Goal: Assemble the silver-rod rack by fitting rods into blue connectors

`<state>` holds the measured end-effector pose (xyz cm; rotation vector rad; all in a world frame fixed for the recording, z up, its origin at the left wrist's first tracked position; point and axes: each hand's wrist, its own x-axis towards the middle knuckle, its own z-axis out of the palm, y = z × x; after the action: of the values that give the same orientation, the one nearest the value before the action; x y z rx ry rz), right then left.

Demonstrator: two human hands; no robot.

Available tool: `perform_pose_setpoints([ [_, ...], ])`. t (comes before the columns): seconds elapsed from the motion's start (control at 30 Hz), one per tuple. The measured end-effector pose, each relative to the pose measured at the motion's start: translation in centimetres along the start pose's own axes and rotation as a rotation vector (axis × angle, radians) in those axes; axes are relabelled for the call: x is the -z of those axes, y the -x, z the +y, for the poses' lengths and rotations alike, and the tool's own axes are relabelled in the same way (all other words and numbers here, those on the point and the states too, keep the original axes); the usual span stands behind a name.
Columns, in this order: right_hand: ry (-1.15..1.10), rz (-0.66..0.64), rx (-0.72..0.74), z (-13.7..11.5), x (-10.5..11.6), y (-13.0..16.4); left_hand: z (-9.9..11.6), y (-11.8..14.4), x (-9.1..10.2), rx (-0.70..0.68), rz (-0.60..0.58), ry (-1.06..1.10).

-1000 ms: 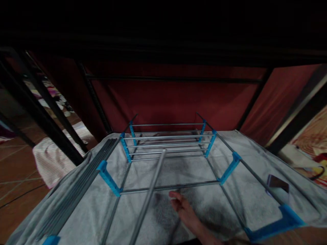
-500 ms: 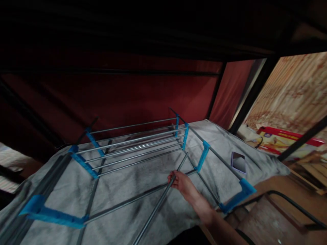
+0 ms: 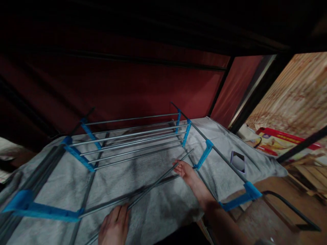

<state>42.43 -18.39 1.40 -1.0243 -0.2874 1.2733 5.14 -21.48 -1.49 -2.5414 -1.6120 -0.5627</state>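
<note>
A loose metal tube [image 3: 153,184] slants across the near side of a rack frame, its far end raised toward the right. My right hand [image 3: 184,171] is closed around it near that far end. Lower down, my left hand [image 3: 114,223] wraps over the same tube, its fingers partly hidden from me. The rack lies on its side on the cloth, with blue plastic brackets [image 3: 204,154] joining grey side tubes and several thin crossbars [image 3: 138,140] at the back. One crossbar [image 3: 107,205] runs just beneath the held tube.
Grey cloth [image 3: 158,221] covers the bed surface. More tubes [image 3: 42,173] lie along the left side. A phone [image 3: 238,161] rests at the right. Beyond the edge are a chair [image 3: 270,217], a red and yellow box [image 3: 288,141] and a dark bed post [image 3: 258,88].
My left hand has come into view at the bottom and taken hold of the tube. My right hand has shifted slightly up and right, and the tube now slants less steeply.
</note>
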Motion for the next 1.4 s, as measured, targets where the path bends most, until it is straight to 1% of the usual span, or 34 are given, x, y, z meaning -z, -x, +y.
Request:
perform_pose_setpoints([
  [0.07, -0.035, 0.058, -0.034, 0.4, -0.2, -0.4, -0.4, -1.6, -0.8, -0.038, 0.031, -0.034],
  [0.17, -0.050, 0.073, -0.070, 1.2, -0.2, -0.6, 0.1, -3.4, -1.4, -0.104, 0.025, -0.038],
  [0.23, -0.020, 0.089, -0.104, 1.6, 0.3, -0.7, 1.0, -4.3, -1.3, -0.111, -0.023, -0.052],
  [0.33, 0.037, 0.089, -0.125, 2.3, 1.5, -1.1, 2.5, -5.6, -0.8, -0.059, -0.150, -0.066],
  [0.4, 0.050, 0.082, -0.120, 2.6, 2.5, -1.6, 3.4, -6.6, -0.5, -0.025, -0.209, -0.054],
  [0.47, 0.046, 0.096, -0.125, 2.8, 3.3, -2.2, 4.1, -7.6, -0.5, -0.013, -0.236, -0.028],
  [0.57, 0.072, 0.124, -0.149, 2.8, 3.9, -2.8, 4.6, -8.9, -1.0, -0.022, -0.264, 0.023],
  [0.67, 0.122, 0.133, -0.186, 2.4, 3.9, -3.1, 4.1, -9.7, -1.8, -0.016, -0.288, 0.065],
  [0.8, 0.125, 0.145, -0.242, 1.8, 3.8, -3.0, 2.2, -10.7, -2.4, -0.029, -0.324, 0.148],
  [0.93, 0.161, 0.104, -0.260, 1.5, 4.2, -2.6, 0.7, -11.7, -2.4, -0.043, -0.369, 0.185],
  [1.1, 0.259, 0.001, -0.263, 1.2, 4.5, -1.2, 0.2, -11.8, -2.7, 0.001, -0.366, 0.195],
  [1.2, 0.354, -0.045, -0.216, 0.9, 3.9, -0.3, 0.1, -11.6, -2.7, 0.014, -0.353, 0.227],
  [1.27, 0.439, -0.054, -0.135, 0.9, 3.2, -0.2, 0.2, -11.7, -2.6, 0.017, -0.359, 0.244],
  [1.33, 0.584, -0.028, 0.027, 1.2, 2.5, -0.6, 0.3, -11.9, -2.2, 0.029, -0.383, 0.246],
  [1.4, 0.800, -0.033, 0.288, 1.9, 1.8, -1.3, 0.4, -12.0, -1.9, 0.045, -0.403, 0.237],
])
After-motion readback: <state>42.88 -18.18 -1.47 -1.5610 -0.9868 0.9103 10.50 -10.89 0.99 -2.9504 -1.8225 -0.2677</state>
